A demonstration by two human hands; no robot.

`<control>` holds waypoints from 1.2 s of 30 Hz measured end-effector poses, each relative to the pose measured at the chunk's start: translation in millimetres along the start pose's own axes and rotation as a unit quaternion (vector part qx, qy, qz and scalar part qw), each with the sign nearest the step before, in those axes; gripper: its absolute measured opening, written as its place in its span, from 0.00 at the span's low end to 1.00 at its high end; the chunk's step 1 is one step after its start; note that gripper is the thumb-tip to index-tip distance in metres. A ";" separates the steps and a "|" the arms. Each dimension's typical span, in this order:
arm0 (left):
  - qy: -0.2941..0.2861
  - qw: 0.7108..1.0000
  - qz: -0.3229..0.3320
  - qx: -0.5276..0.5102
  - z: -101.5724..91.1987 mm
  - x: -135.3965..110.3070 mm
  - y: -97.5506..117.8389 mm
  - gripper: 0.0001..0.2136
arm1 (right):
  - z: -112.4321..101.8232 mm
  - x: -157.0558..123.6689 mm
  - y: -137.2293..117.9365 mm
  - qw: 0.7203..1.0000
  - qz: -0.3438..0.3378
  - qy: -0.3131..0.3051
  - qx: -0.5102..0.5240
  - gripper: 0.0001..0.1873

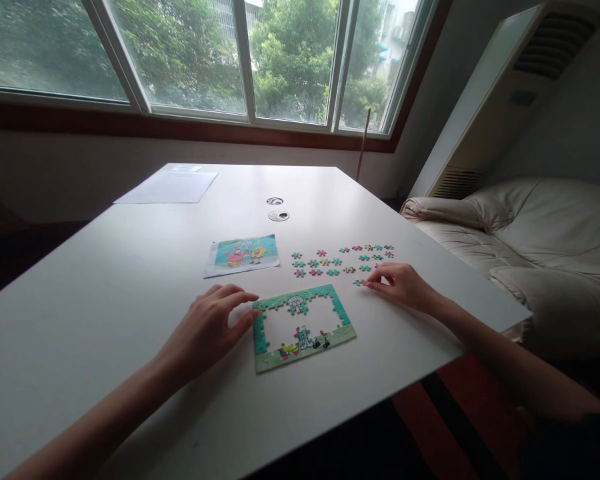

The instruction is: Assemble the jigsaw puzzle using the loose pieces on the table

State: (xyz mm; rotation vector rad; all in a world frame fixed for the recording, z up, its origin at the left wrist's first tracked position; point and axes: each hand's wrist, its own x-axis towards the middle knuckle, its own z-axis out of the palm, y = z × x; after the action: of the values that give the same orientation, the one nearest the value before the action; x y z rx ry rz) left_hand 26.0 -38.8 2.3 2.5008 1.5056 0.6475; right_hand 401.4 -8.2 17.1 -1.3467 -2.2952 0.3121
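Here, puzzle frame [305,355] between hands: left hand [207,330] spread, right hand [405,287] pinching piece [359,283].

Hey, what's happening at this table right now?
A person is working on a jigsaw at a white table. The left hand rests open against the left edge of the partly filled puzzle frame, whose middle is mostly empty. The right hand touches a loose piece with its fingertips, beside the scattered pieces. A reference picture lies behind the frame.
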 end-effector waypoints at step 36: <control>-0.029 0.999 -0.014 0.014 -2.3 0.0 0.8 0.14 | -25.4 13.6 82.5 0.980 0.154 0.017 -0.123 0.13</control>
State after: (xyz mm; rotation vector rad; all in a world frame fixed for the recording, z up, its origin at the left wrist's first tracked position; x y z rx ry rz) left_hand 25.6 -39.4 4.6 2.4911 1.5357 0.5477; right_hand 471.2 43.7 8.8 -1.8223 -2.1467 0.1027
